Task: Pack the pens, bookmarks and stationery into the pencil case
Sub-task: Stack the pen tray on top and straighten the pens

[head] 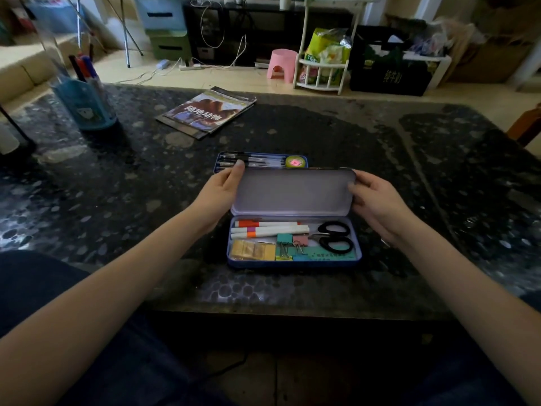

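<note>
A blue tin pencil case (294,264) stands open on the dark table, its lid (292,191) raised and tilted. My left hand (218,194) holds the lid's left end and my right hand (373,200) holds its right end. Inside the base lie white markers (272,230) with orange and purple bands, black-handled scissors (333,237), coloured binder clips (289,244), yellow bookmarks (253,249) and a green ruler (328,254). Behind the lid a blue inner tray (218,165) holds black pens (251,159) and a round yellow-green item (295,162).
A book (206,111) lies at the back centre of the table (117,186). A blue pen holder (85,101) with several pens stands at the back left. Beyond the table are a pink stool (282,65) and a white rack (322,74) on the floor.
</note>
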`<action>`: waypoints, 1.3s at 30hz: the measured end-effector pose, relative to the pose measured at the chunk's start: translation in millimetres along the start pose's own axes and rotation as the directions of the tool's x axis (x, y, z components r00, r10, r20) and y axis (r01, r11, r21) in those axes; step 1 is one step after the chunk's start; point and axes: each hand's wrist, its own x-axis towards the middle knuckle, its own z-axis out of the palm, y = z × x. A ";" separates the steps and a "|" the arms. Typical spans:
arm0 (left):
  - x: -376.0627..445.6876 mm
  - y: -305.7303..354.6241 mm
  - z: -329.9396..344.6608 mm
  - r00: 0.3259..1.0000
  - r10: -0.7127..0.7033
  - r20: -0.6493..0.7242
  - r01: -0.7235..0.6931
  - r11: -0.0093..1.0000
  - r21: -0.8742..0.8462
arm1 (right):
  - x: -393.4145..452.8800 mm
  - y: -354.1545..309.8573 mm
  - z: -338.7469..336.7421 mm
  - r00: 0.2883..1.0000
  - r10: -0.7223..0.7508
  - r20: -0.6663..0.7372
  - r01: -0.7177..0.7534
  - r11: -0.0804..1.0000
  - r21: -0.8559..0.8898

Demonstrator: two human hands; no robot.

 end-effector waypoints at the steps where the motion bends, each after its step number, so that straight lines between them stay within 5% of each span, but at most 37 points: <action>1: 1.5 -3.1 -0.2 0.999 0.018 -0.045 -0.017 1.000 0.016 | 6.0 -3.6 1.1 1.000 -0.002 -0.010 0.002 1.000 0.007; 4: 4.6 -14.7 -3.3 0.990 0.041 -0.137 -0.029 0.996 0.086 | 36.7 -16.9 9.1 0.990 -0.139 -0.020 0.127 0.949 -0.288; 8: 3.5 -20.4 -9.1 0.976 0.121 -0.182 -0.063 0.953 0.295 | 86.3 -26.2 42.5 0.952 -0.146 0.268 0.300 0.605 -0.737; 12: 4.8 -19.1 -9.7 0.970 0.132 -0.205 -0.056 0.938 0.341 | 114.7 -24.8 79.4 0.910 0.073 0.409 0.314 0.523 -0.792; 16: 0.8 -14.8 -9.1 0.951 0.253 -0.175 -0.134 0.852 0.506 | 127.3 -18.8 97.5 0.875 0.061 0.480 0.434 0.338 -0.835; 26: 7.9 -19.1 -6.1 0.962 0.224 -0.159 -0.084 0.792 0.605 | 131.6 -23.3 88.4 0.872 -0.132 0.471 0.476 0.453 -0.754; 33: 19.4 -1.4 -26.5 0.895 0.166 -0.414 -0.034 0.951 0.308 | 79.0 -57.0 54.8 0.839 -0.105 0.533 0.519 0.446 -0.729; 36: 15.1 12.7 -31.2 0.962 0.021 -0.272 -0.021 1.000 0.002 | 40.3 -54.4 38.8 0.839 -0.071 0.539 0.507 0.461 -0.729; 39: 0.7 26.5 -33.1 0.998 -0.058 0.017 0.058 0.998 -0.003 | 7.8 -47.9 23.9 0.847 -0.073 0.526 0.492 0.481 -0.726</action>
